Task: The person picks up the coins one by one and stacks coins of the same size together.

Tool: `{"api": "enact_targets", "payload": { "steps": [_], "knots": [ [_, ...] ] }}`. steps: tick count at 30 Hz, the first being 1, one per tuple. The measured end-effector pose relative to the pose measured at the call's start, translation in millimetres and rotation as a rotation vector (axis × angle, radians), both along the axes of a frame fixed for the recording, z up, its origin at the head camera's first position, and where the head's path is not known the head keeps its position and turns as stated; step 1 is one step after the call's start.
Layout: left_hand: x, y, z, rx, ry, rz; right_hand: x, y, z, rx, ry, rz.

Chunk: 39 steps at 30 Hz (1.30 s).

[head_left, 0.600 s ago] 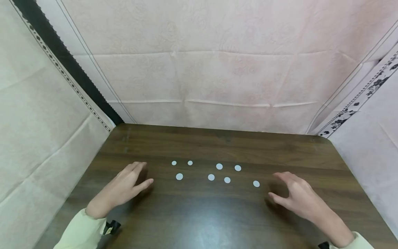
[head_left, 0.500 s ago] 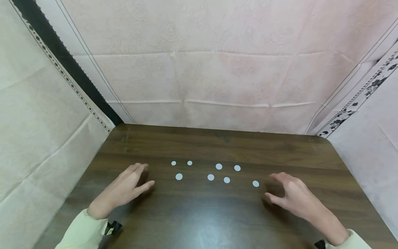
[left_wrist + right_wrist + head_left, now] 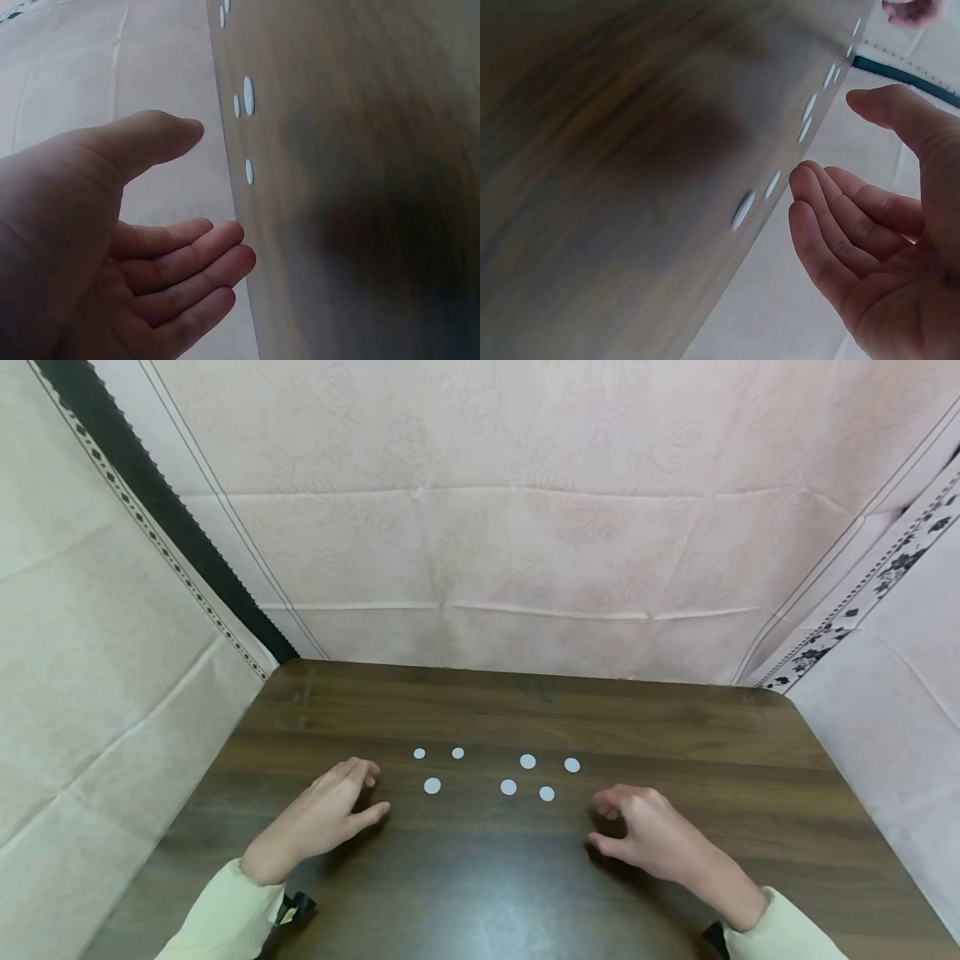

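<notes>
Several small white round discs lie flat on the brown wooden table, spread in two loose rows in the head view. My left hand (image 3: 322,814) is held to the left of them, nearest the front-left disc (image 3: 432,786), with thumb and fingers apart and nothing between them. On the other side, my right hand (image 3: 652,835) hovers low with fingers slightly bent and the thumb spread from them. It hides the rightmost disc in the head view; a near disc (image 3: 744,211) shows on the table in the right wrist view. The right palm is bare.
The wooden table (image 3: 465,877) has rounded back corners. A pale cloth (image 3: 525,552) hangs behind it, with another cloth on the left (image 3: 112,693) and one on the right (image 3: 900,727). A dark strip (image 3: 172,518) runs down the back-left corner.
My right hand has moved left, over the rightmost disc. My left hand has shifted slightly right, towards the discs. The visible discs have stayed in place.
</notes>
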<state>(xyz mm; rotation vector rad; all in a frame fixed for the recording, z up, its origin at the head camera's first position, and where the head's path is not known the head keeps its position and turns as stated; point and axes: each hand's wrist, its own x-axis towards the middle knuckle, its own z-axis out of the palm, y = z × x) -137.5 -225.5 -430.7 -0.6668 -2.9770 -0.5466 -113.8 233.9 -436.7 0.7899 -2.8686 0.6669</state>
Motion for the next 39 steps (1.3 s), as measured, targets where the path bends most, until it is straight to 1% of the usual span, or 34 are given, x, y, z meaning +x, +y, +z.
{"api": "enact_targets", "payload": {
  "steps": [5,8,11,15,18,22,26,31,34,39],
  "knots": [
    [-1.7,8,-3.2,0.003,-0.012,-0.032,-3.7,-20,1.7,0.021,-0.058,0.062],
    [-3.5,13,-3.1,0.013,-0.021,-0.048,-6.4,-33,3.9,0.03,-0.075,0.1],
    [-5.8,18,-2.6,0.022,-0.034,-0.058,-9.2,-45,6.0,0.035,-0.067,0.135],
    [-9.6,25,-3.3,0.019,-0.058,-0.07,-14.0,-62,8.3,0.054,-0.045,0.161],
    [-12.9,29,-4.7,0.016,-0.071,-0.081,-20.9,-76,10.7,0.05,-0.042,0.191],
    [-16.8,34,-5.7,0.009,-0.059,-0.094,-33.2,-97,13.8,0.043,-0.062,0.23],
    [-19.7,39,-5.3,0.009,-0.045,-0.107,-44.8,-117,14.4,0.067,-0.063,0.252],
    [-22.8,44,-4.0,0.012,-0.06,-0.136,-53.5,-136,14.8,0.09,-0.057,0.273],
    [-24.7,46,-4.9,0.008,-0.066,-0.149,-56.4,-145,15.5,0.097,-0.08,0.269],
    [-28.6,50,-9.3,0.014,-0.055,-0.161,-61.2,-160,15.7,0.115,-0.133,0.26]
  ]
}}
